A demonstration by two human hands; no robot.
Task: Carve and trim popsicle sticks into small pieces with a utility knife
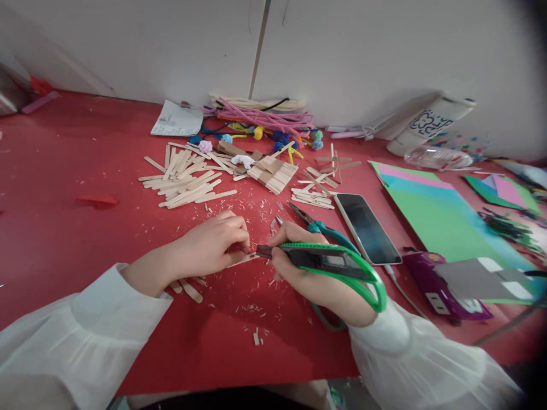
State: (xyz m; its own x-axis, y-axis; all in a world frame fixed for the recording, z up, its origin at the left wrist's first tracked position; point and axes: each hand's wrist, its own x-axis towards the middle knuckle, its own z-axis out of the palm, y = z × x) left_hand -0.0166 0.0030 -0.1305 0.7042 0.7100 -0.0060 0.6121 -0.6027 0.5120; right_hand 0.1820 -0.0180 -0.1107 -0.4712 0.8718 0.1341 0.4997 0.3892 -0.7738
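The right hand [299,272] grips a green cutter [337,263] at a stick [243,261] over the red table [200,353]; the left hand [213,242] pinches the stick, seemingly to keep it steady, with shavings [253,308] scattered about.

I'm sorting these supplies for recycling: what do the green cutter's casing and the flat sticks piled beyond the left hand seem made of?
Green cutter: casing probably plastic, mostly smooth, judging by its even, bright colour.
Flat sticks: apparently bare, matte wood, given their pale tan, unpainted faces.
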